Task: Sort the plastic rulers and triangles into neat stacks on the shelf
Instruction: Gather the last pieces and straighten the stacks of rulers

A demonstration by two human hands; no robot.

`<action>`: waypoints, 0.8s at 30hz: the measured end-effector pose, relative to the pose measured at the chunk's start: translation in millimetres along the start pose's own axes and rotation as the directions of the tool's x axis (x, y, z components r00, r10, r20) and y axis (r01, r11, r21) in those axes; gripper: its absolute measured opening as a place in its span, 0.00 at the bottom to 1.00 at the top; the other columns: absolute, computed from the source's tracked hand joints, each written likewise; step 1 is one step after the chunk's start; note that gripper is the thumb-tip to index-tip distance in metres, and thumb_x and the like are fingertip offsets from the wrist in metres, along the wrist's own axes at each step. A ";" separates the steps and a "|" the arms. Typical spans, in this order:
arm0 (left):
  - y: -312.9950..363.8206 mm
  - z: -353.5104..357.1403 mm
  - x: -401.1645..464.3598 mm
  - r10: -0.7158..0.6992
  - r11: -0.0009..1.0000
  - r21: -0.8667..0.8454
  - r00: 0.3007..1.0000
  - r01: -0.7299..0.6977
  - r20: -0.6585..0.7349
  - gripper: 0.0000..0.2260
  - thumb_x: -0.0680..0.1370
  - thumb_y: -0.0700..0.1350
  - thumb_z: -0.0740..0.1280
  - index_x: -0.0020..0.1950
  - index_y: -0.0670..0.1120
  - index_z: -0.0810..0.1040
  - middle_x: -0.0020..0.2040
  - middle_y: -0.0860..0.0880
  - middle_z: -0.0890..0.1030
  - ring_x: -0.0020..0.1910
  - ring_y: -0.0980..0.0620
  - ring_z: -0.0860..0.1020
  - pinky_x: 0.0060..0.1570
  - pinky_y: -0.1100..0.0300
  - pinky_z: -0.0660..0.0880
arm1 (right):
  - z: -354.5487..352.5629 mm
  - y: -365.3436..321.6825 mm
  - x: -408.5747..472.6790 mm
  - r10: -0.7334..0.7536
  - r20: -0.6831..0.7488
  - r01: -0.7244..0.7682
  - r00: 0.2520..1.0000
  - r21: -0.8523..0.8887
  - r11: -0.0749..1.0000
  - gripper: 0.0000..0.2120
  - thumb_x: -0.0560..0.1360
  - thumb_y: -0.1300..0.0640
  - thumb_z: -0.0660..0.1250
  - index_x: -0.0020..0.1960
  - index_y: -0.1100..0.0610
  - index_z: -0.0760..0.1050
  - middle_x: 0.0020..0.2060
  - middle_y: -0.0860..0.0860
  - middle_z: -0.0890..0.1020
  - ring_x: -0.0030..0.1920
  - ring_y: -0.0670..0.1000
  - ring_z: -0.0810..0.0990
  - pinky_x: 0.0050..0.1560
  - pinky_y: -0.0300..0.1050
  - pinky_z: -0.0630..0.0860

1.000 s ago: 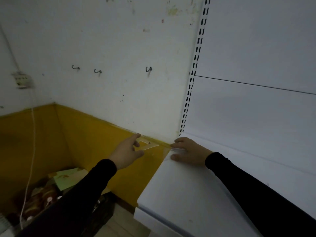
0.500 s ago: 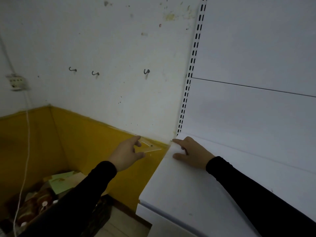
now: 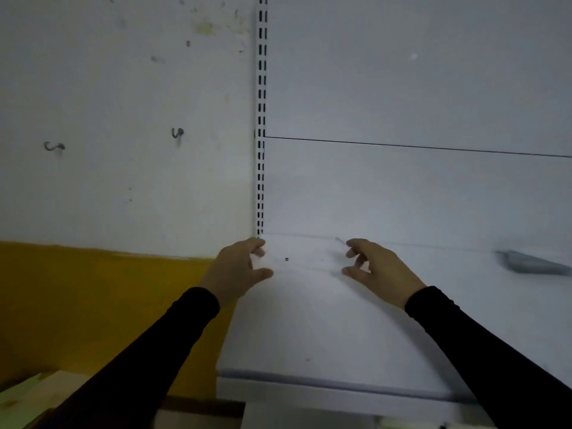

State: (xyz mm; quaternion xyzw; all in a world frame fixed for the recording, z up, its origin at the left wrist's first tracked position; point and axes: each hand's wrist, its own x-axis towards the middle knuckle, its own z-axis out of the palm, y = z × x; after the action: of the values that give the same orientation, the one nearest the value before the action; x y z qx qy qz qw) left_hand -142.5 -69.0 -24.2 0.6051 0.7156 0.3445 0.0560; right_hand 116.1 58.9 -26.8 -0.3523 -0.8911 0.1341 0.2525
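Note:
A clear plastic triangle (image 3: 305, 261) lies flat at the back left corner of the white shelf (image 3: 325, 329). It is almost see-through; a small hole and a faint front edge show it. My left hand (image 3: 238, 270) pinches its left end beside the slotted upright. My right hand (image 3: 376, 267) has its fingertips curled on the right end. A grey blurred pile, perhaps rulers (image 3: 532, 263), rests at the shelf's back right.
The slotted shelf upright (image 3: 261, 119) rises at the back left corner, with white back panels to its right. Left of the shelf stands a white and yellow wall (image 3: 102, 289) with hooks. Pale boxes (image 3: 28, 397) sit low at the left.
My left hand has carried the clear triangle from beside the shelf onto its back left corner. My right hand has shifted right to the triangle's other end. The view has turned right.

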 end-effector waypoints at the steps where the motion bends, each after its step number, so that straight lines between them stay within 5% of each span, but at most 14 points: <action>1: 7.1 3.3 3.8 0.036 0.999 0.004 0.999 -0.036 0.007 0.25 0.72 0.49 0.72 0.67 0.46 0.71 0.56 0.53 0.78 0.39 0.57 0.72 0.45 0.66 0.68 | -6.2 3.3 -10.4 0.005 -0.033 -0.006 0.999 -0.030 1.000 0.23 0.74 0.49 0.68 0.67 0.52 0.68 0.54 0.44 0.74 0.48 0.42 0.75 0.51 0.35 0.70; 14: 131.3 80.9 -8.4 0.232 0.971 -0.074 0.970 -0.227 0.069 0.25 0.73 0.50 0.72 0.68 0.49 0.71 0.54 0.58 0.75 0.52 0.57 0.72 0.52 0.67 0.64 | -94.7 78.1 -145.3 0.126 -0.353 -0.211 0.927 -0.215 0.953 0.24 0.73 0.54 0.71 0.66 0.60 0.72 0.52 0.57 0.74 0.53 0.56 0.74 0.55 0.40 0.67; 24: 279.8 190.5 -34.8 0.293 0.952 -0.109 0.954 -0.284 0.069 0.25 0.73 0.50 0.72 0.68 0.49 0.71 0.53 0.59 0.75 0.52 0.57 0.72 0.52 0.66 0.63 | -189.5 185.6 -279.5 0.233 -0.388 -0.325 0.892 -0.189 0.927 0.23 0.74 0.53 0.69 0.67 0.57 0.71 0.53 0.53 0.73 0.53 0.50 0.72 0.55 0.34 0.65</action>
State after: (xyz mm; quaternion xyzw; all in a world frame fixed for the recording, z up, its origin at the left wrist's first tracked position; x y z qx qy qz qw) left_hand 192.8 -11.0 -23.1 0.7137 0.5986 0.3580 0.0647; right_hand 497.8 8.9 -45.0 -0.5248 -0.7792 -0.0102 0.3424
